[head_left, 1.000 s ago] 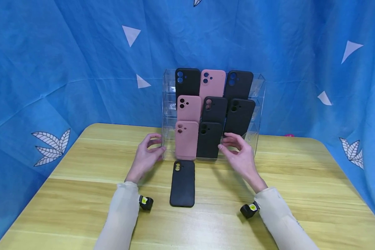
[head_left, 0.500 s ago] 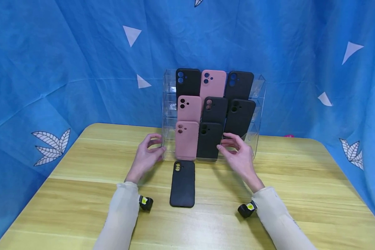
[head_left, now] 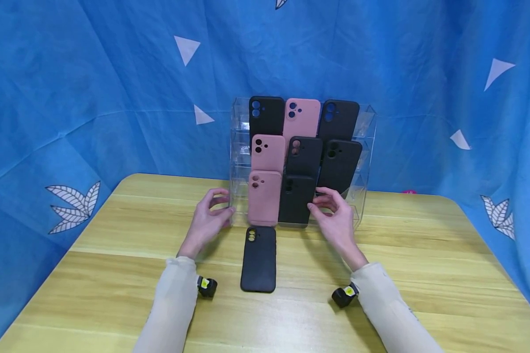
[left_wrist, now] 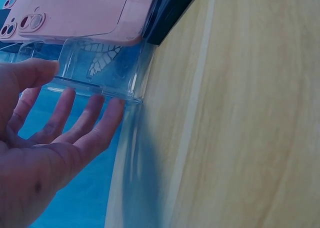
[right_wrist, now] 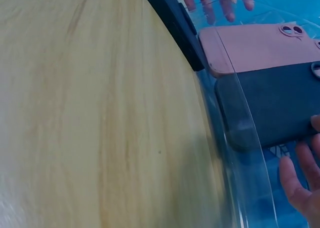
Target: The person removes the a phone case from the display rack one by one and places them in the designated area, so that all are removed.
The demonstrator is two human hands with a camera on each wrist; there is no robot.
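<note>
In the head view, a clear display rack (head_left: 366, 162) holds pink and black phone cases in three rows. At its lower left side, my left hand (head_left: 206, 220) rests thumb and fingertips against the clear plastic, as the left wrist view also shows. My right hand (head_left: 335, 215) touches the right edge of a black phone case (head_left: 296, 203) in the bottom row, thumb and fingers apart. In the right wrist view, one fingertip overlaps that case's edge; most of the hand is cropped. A pink phone case (head_left: 263, 198) stands directly to its left.
Another black phone case (head_left: 258, 260) lies flat on the wooden table (head_left: 309, 314) in front of the rack. Blue patterned cloth (head_left: 137, 88) hangs close behind. Small black wrist cameras (head_left: 206, 287) protrude below both hands.
The bottom-row black case has its top edge slightly lower than before. My right forearm has swung a little to the left, while the left hand stays in place.
</note>
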